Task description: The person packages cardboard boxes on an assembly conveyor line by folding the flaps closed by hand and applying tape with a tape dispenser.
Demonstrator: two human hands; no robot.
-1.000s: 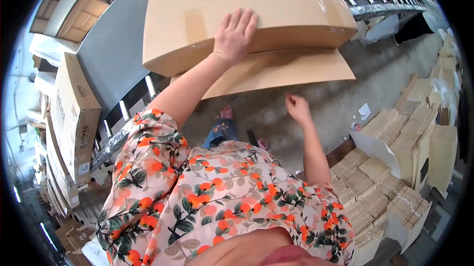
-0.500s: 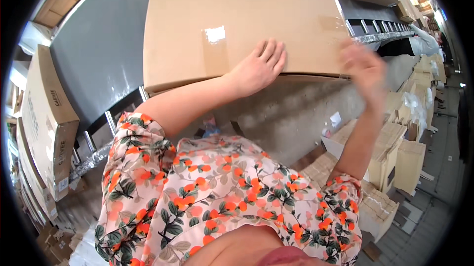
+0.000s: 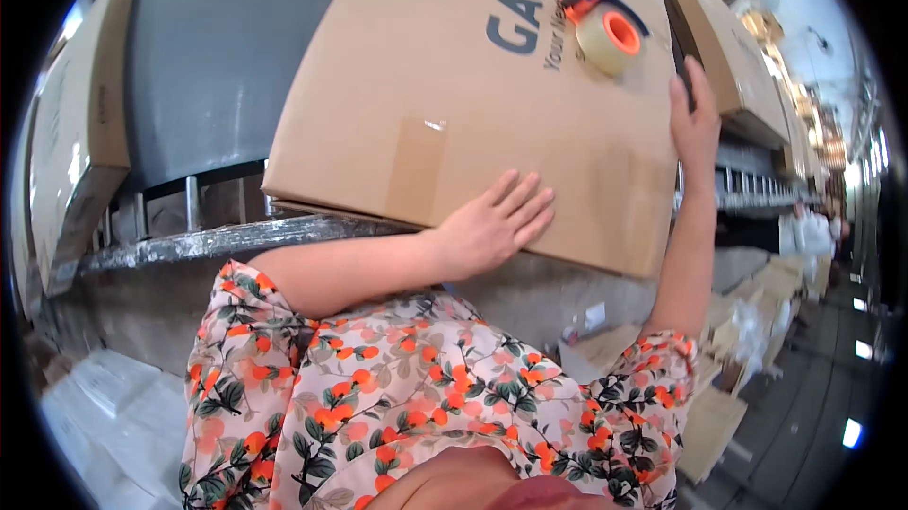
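Where carton (image 3: 350,122) overhangs conveyor (image 3: 227,56), boxes (image 3: 742,61), floor (image 3: 530,297)

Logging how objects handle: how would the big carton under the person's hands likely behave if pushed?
The carton would probably stay stiff, since its broad cardboard top shows no sag under the left hand. Lying broad side up, it seems likelier to slide than tip. The tape dispenser on top looks loose and might shift with a sharp push.

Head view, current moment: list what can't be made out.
In the head view:
Large brown cardboard box: far end cut off by the picture's top edge; inside hidden by its cardboard.
Bare left hand: palm hidden by the back of the hand.
Distant white-topped person: hands too small and blurred.
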